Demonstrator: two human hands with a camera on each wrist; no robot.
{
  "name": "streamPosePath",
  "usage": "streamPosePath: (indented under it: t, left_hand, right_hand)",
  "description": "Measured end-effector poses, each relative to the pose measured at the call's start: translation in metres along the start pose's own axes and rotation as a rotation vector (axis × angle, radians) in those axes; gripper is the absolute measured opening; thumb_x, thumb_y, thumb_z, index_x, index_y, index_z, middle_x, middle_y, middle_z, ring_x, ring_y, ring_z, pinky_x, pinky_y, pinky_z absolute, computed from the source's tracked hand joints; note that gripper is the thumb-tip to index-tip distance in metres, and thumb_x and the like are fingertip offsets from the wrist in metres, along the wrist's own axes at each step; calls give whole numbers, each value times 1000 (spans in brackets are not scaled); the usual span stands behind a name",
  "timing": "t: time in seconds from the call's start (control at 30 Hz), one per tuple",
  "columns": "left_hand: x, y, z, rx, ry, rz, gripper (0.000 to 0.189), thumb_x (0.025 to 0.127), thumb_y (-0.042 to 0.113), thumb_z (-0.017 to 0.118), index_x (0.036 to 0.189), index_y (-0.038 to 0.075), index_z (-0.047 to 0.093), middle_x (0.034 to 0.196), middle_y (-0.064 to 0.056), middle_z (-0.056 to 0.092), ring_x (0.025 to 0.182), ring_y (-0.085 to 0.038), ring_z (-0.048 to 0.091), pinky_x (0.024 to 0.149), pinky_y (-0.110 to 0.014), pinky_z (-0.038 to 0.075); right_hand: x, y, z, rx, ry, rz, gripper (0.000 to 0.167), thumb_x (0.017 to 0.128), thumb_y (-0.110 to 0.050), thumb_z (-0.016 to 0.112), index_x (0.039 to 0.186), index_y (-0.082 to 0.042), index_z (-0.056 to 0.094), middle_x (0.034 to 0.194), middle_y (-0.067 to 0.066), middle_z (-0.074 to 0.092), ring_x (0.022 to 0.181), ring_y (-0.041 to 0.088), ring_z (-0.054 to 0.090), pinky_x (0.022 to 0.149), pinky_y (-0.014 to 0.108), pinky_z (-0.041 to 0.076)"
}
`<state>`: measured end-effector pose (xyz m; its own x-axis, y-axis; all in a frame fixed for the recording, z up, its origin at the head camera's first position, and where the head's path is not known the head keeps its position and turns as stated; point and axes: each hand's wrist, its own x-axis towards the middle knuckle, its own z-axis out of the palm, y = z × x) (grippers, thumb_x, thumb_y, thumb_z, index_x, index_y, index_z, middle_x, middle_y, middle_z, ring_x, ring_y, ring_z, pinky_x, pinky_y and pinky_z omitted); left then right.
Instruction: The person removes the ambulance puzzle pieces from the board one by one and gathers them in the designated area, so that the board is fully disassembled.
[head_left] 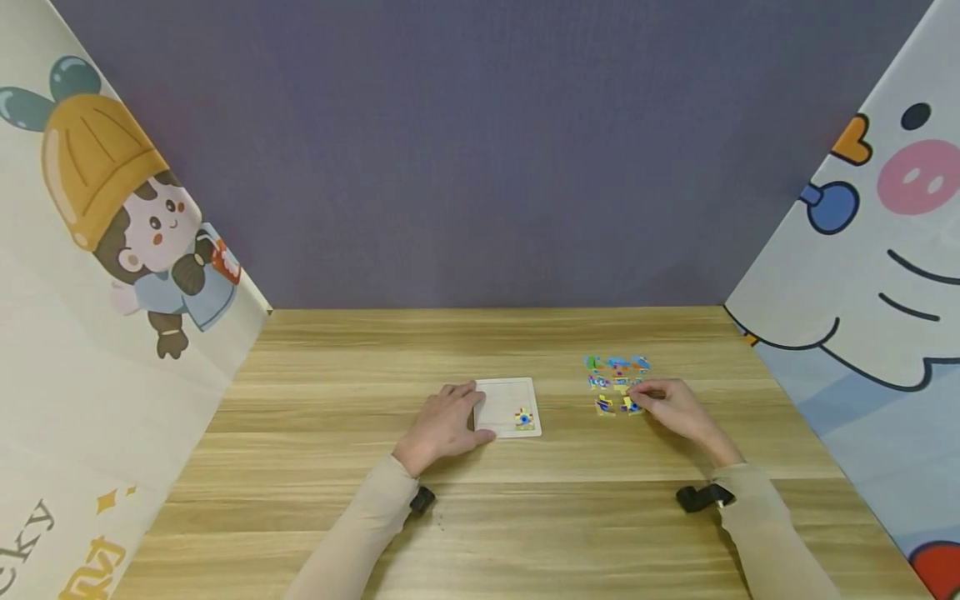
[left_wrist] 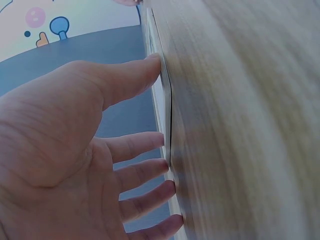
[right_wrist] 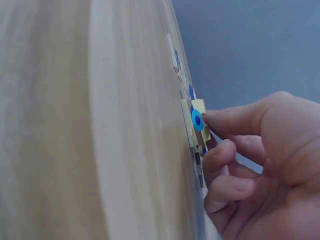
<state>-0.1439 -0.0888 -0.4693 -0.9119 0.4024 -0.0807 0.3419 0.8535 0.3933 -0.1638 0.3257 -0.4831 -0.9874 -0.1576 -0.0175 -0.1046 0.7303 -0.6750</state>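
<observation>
A square white puzzle tray (head_left: pixel 498 408) lies flat on the table, with one yellow puzzle piece with a blue round mark (head_left: pixel 524 419) in its near right corner. My left hand (head_left: pixel 448 423) rests at the tray's left side, fingers spread; in the left wrist view the thumb (left_wrist: pixel 135 77) touches its edge. To the right, my right hand (head_left: pixel 678 410) pinches a yellow puzzle piece with a blue round mark (right_wrist: pixel 198 120) between thumb and fingers, tilted up over the other pieces. Loose colourful pieces (head_left: pixel 602 406) lie in rows beneath and beyond that hand.
The wooden table (head_left: pixel 562 525) runs back to a dark grey-blue panel (head_left: pixel 480 167). Side panels with cartoon drawings stand at the left (head_left: pixel 90 375) and right (head_left: pixel 825 367). A black wrist camera (head_left: pixel 703 497) sits on the right sleeve, another (head_left: pixel 422 500) on the left.
</observation>
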Motion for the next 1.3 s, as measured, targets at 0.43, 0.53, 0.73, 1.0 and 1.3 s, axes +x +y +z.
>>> streamPosePath:
  t: [0.43, 0.53, 0.73, 1.0, 1.3]
  left_hand:
    - [0, 2, -1, -2, -2, -5, 72, 95, 50, 77, 151, 8, 59, 167, -16, 45, 152, -41, 44, 123, -61, 40]
    - [0, 3, -1, 0, -7, -7, 73, 95, 50, 77, 151, 8, 59, 168, -16, 45, 152, -41, 44, 123, -62, 40]
    - [0, 2, -1, 0, -9, -7, 72, 95, 49, 77, 151, 8, 59, 167, -16, 45, 152, -41, 44, 122, -62, 40]
    - [-1, 3, -2, -5, -6, -6, 71, 95, 49, 77, 151, 8, 59, 167, -17, 45, 152, -42, 44, 122, -62, 41]
    - [-1, 3, -2, -6, -19, -14, 71, 96, 48, 76, 152, 8, 58, 168, -17, 44, 153, -42, 42, 123, -63, 39]
  right_hand:
    - [-1, 1, -3, 20, 15, 22, 29, 106, -27, 69, 120, -3, 79, 128, 23, 75, 119, 43, 71, 101, 58, 58]
    - [-1, -1, -4, 15, 30, 15, 29, 106, -27, 69, 119, -3, 79, 127, 22, 75, 117, 42, 72, 100, 57, 59]
    - [0, -6, -2, 11, 48, 1, 29, 107, -27, 66, 122, -5, 79, 123, 18, 77, 109, 32, 74, 89, 38, 62]
    - [5, -16, 9, 11, 42, -40, 24, 106, -26, 69, 117, -8, 80, 115, 13, 79, 103, 21, 71, 82, 27, 56]
    - [9, -30, 24, 57, 2, -36, 25, 104, -27, 71, 117, -7, 80, 117, 13, 78, 101, 21, 73, 78, 25, 56]
